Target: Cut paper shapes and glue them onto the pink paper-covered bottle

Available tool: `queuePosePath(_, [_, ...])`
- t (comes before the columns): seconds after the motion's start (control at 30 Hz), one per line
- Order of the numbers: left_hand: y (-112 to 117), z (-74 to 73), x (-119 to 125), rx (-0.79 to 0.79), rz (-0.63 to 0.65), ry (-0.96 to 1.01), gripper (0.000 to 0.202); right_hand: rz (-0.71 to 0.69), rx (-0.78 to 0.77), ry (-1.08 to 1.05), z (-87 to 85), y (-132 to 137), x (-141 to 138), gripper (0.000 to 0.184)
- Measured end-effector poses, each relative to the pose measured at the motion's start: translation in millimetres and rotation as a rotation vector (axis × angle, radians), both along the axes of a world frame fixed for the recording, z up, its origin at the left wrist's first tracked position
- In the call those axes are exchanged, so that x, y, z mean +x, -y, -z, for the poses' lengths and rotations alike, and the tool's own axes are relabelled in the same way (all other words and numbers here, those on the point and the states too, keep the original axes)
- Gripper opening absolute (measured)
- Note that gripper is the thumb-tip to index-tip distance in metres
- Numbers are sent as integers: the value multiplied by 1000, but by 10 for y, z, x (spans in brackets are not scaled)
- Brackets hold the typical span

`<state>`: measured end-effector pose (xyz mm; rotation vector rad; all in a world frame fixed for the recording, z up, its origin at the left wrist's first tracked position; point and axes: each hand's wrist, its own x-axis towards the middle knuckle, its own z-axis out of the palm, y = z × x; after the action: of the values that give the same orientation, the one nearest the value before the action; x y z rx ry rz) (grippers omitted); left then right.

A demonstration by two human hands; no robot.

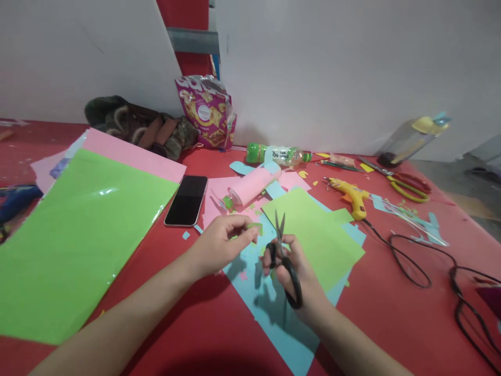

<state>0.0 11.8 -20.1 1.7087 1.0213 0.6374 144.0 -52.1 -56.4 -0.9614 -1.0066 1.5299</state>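
Observation:
Between the fingertips of my left hand (223, 241) is a small piece of green paper (255, 227). My right hand (299, 277) has its fingers in the loops of black-handled scissors (280, 230), whose blades point up and stand slightly apart. The blades are close to the green scrap but do not touch it. Below both hands lies a blue paper sheet (285, 334) with small cut scraps on it. Light green sheets (324, 240) overlap it on the right. A bottle wrapped in pink paper (254, 186) lies just beyond my left hand.
A phone (187, 201) and a green paper pack (90, 240) lie left. A yellow glue gun (350, 196) with a trailing black cord (410, 271), large scissors (407, 185) and a clear container (410, 138) are right. A green-capped bottle (256, 153) and snack bag (207, 112) are behind.

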Motion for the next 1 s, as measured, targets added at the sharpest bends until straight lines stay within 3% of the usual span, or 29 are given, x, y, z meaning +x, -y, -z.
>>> queuePosePath(0.13, [3, -65, -25, -22, -90, 60, 20, -165, 1, 52, -11, 29, -3, 46])
queuePosePath(0.33, [13, -76, -9, 10, -75, 43, 21, -248, 22, 107, -62, 40, 1, 49])
queuePosePath(0.57, [30, -23, -7, 53, -25, 12, 23, -250, 15, 113, -130, 38, -4, 48])
queuePosePath(1.0, [81, -27, 29, 66, -40, -4, 26, -273, 38, 79, -70, 27, 25, 45])
